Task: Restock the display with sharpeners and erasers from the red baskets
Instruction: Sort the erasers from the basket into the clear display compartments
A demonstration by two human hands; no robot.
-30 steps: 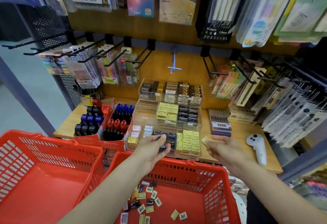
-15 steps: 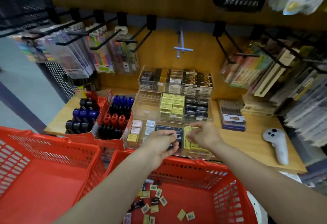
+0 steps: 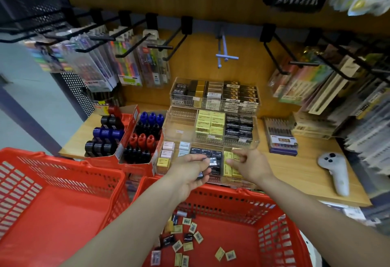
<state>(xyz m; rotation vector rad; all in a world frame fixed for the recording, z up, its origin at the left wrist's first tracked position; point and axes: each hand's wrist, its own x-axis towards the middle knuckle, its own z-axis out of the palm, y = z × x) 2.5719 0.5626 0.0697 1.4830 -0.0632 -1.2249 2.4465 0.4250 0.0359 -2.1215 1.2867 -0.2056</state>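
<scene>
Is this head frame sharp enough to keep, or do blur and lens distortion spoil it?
Head view: the centre is sharp, the left hand and the clear display trays crisp; hanging packs at the right edge are smeared; wide-angle bending curves the shelf and hooks; lighting is even, with mild glare on the trays.

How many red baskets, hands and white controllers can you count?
Red baskets: 2
Hands: 2, the left hand, gripping a black eraser, and the right hand
White controller: 1
Total: 5
</scene>
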